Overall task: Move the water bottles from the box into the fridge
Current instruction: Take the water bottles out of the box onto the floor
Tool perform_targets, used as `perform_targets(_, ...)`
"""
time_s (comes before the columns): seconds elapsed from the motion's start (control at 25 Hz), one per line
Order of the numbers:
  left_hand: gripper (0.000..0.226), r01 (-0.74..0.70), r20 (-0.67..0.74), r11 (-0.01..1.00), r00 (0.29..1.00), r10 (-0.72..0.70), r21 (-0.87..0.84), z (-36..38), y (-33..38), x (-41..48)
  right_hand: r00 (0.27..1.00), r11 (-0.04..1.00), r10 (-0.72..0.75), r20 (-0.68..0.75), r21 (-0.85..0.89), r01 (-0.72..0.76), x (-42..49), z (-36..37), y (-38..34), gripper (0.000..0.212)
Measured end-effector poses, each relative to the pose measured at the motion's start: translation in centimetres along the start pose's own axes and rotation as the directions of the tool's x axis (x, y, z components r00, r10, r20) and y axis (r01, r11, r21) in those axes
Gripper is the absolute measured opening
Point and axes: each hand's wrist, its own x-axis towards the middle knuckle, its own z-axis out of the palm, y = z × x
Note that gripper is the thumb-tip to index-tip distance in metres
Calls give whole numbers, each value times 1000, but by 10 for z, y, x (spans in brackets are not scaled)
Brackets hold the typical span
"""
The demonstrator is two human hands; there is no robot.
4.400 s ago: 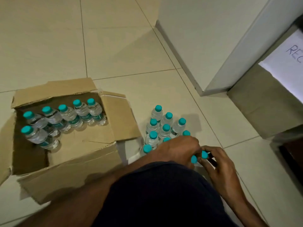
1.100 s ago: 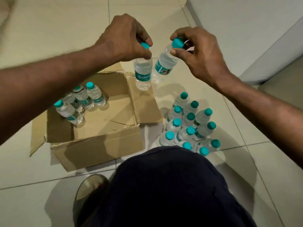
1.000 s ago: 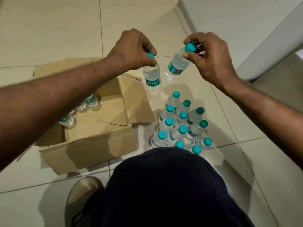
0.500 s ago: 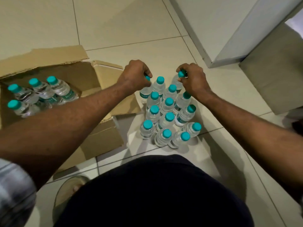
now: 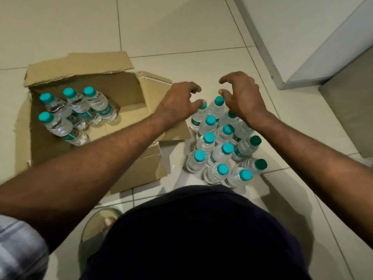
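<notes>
Right of centre on the tiled floor [image 5: 161, 27], between my dark lap at the bottom of the frame and the white panel [image 5: 292, 33] at the upper right, stands the cluster of water bottles [image 5: 222, 153], upright and packed cap to cap. My guess is they are staged here so I can carry them on to the fridge in batches. None is in a fridge yet, and I cannot tell whether that white panel belongs to one.

At the upper left the box [image 5: 129, 87] lies open with its flaps spread. The boxed bottles [image 5: 90, 106] lean together in its left corner, four caps showing.

My left hand [image 5: 177, 102] hovers over the box's right flap at the top edge of the cluster, fingers loosely curled, thumb just beside a teal cap [image 5: 203, 105], gripping nothing. My right hand [image 5: 242, 96] hangs above the cluster's top row, fingers spread and bent like a claw, thumb just above another cap [image 5: 219, 101], likewise empty.
</notes>
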Motion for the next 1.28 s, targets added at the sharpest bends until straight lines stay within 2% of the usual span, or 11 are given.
perform_targets(0.12, 39, 39, -120, 999, 992, -41, -16, -36, -20, -23, 975, 973, -213, -63, 80, 218, 4, 11, -58, 28)
perform_targets(0.24, 39, 147, -207, 989, 968, -139, 24, -79, -62, -53, 921, 901, -387, -55, 188, 390, 6, 35, -120, 26)
perform_targets(0.44, 40, 411, -341, 909, 866, -364, 72, -141, -133, -106, 829, 803, -557, 45, 286, 524, 1, 81, -197, 37)
perform_targets(0.56, 39, 468, -400, 874, 832, -384, 133, -166, -160, -137, 801, 817, -568, 189, 248, 521, 4, 101, -234, 50)
perform_targets(0.72, 42, 482, -342, 827, 859, -381, 289, -173, -191, -164, 731, 818, -572, 373, 192, 542, 14, 126, -265, 67)
perform_targets(0.84, 47, 438, -277, 804, 895, -349, 403, -168, -203, -169, 709, 802, -578, 404, 121, 585, 24, 152, -272, 74)
perform_targets(1.0, 43, 420, -246, 751, 907, -341, 510, -166, -206, -163, 773, 826, -556, 304, 97, 556, 25, 171, -266, 60)
perform_targets(1.12, 45, 442, -233, 773, 897, -376, 455, -161, -200, -159, 759, 781, -624, 187, 127, 611, 17, 169, -248, 43)
perform_targets(1.28, 46, 452, -138, 811, 891, -433, 371, -159, -176, -145, 771, 781, -623, 133, 168, 601, 8, 155, -230, 36)
